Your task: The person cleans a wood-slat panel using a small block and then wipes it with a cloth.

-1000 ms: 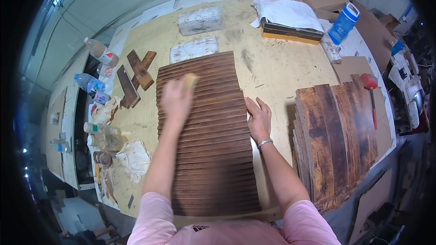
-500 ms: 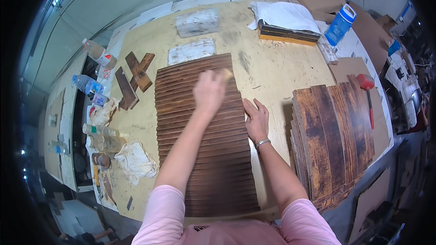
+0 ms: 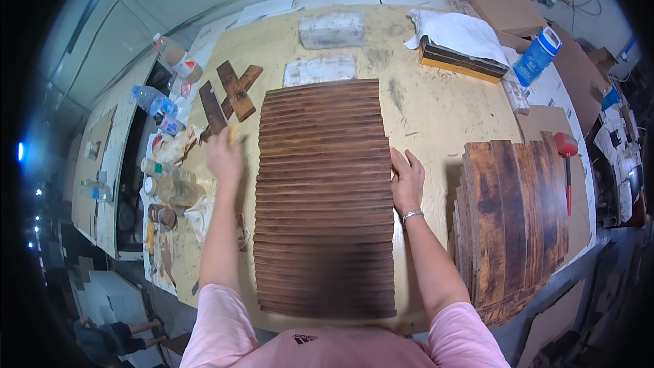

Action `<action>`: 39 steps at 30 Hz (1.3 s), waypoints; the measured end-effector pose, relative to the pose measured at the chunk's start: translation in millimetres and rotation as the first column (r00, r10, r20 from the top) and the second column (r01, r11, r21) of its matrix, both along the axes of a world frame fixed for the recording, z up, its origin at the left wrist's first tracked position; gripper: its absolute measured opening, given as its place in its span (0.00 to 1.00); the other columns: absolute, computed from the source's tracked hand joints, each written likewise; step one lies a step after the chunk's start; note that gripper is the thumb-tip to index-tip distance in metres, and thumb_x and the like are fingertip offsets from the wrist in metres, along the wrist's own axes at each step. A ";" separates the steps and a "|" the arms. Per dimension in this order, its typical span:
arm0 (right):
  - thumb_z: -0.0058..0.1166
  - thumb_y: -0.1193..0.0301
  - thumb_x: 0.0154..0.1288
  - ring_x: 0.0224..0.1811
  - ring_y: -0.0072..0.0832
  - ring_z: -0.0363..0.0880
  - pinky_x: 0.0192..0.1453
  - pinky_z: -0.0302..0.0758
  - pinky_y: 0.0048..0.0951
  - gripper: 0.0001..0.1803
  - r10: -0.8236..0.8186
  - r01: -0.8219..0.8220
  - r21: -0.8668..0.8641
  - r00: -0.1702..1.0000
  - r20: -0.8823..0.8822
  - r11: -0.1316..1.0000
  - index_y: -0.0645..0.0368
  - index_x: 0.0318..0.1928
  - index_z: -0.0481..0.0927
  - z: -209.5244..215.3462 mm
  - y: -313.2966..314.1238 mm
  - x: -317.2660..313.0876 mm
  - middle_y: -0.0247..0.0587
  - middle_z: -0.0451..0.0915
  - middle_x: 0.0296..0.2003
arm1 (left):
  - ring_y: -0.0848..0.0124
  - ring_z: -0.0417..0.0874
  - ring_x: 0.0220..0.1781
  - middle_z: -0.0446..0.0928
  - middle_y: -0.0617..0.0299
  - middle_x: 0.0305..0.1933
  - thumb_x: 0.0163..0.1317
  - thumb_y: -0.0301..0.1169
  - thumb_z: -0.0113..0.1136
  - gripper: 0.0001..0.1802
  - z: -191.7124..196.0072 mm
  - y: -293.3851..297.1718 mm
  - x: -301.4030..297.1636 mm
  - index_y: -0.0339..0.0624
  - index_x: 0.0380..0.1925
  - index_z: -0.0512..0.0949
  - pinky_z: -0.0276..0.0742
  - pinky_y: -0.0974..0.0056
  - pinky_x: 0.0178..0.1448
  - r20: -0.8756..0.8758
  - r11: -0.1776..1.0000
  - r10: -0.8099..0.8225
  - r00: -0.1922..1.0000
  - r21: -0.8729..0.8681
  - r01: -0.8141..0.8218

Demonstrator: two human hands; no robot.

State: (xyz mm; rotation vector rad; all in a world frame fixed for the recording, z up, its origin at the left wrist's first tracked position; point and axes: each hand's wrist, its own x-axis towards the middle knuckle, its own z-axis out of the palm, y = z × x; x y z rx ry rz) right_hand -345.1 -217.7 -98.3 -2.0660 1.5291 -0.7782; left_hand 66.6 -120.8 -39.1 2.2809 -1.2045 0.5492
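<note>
A long row of narrow dark-brown wooden strips (image 3: 320, 184) lies side by side in front of me, forming a ridged panel. Off its left edge, my left hand (image 3: 223, 158) is closed on a small yellowish pad (image 3: 234, 135), perhaps a sponge; both are smeared by motion. The hand is near several loose dark wooden pieces (image 3: 238, 95), some crossed over each other. At the panel's right edge rests my right hand (image 3: 407, 180), fingers apart, with its fingertips touching the strip ends and nothing held.
To the right stands a stack of scorched-looking boards (image 3: 504, 218), beside a red-headed mallet (image 3: 565, 144). Several bottles (image 3: 176, 191) and stained rags (image 3: 199, 217) line the left side. White wrapped blocks (image 3: 332, 31), a cloth-covered box (image 3: 463, 60) and a blue bottle (image 3: 537, 61) are farther back.
My left hand has swept with the pad from the panel's upper right to beyond its left edge. My right hand stays at the right edge. The whole view has shifted slightly.
</note>
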 end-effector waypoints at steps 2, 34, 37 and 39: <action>0.48 0.85 0.64 0.75 0.38 0.64 0.82 0.53 0.40 0.34 -0.020 0.020 0.013 1.000 -0.009 1.000 0.45 0.69 0.77 -1.1 0.3 -4.9 0.32 0.78 0.68 | 0.55 0.81 0.47 0.79 0.57 0.43 0.63 0.36 0.66 0.20 11.5 -37.8 -80.2 0.53 0.56 0.83 0.79 0.51 0.50 -0.073 0.975 -0.206 0.976 -0.095 0.199; 0.50 0.83 0.62 0.74 0.40 0.65 0.81 0.54 0.44 0.34 0.054 -0.056 -0.076 0.998 -0.027 0.996 0.45 0.68 0.77 -6.6 -2.3 -2.7 0.32 0.77 0.68 | 0.56 0.82 0.45 0.78 0.57 0.43 0.62 0.32 0.65 0.23 -8.1 12.5 -75.8 0.60 0.59 0.81 0.80 0.51 0.47 -0.111 0.958 -0.253 0.961 0.108 0.265; 0.50 0.83 0.63 0.74 0.40 0.65 0.81 0.54 0.44 0.33 0.043 -0.045 -0.071 0.998 -0.036 0.996 0.45 0.68 0.77 -9.5 -3.0 -6.2 0.31 0.77 0.68 | 0.56 0.82 0.44 0.79 0.54 0.43 0.64 0.38 0.66 0.21 12.4 37.3 -32.8 0.53 0.57 0.83 0.79 0.53 0.49 -0.149 0.974 0.065 0.987 0.223 -0.031; 0.50 0.84 0.63 0.74 0.40 0.65 0.81 0.54 0.44 0.33 0.033 -0.035 -0.067 0.999 -0.033 0.997 0.45 0.68 0.77 -10.1 -3.8 -6.5 0.32 0.77 0.68 | 0.56 0.82 0.44 0.80 0.54 0.43 0.64 0.39 0.66 0.20 20.5 34.9 -34.6 0.50 0.56 0.84 0.79 0.54 0.49 -0.202 0.991 0.063 0.977 0.128 -0.037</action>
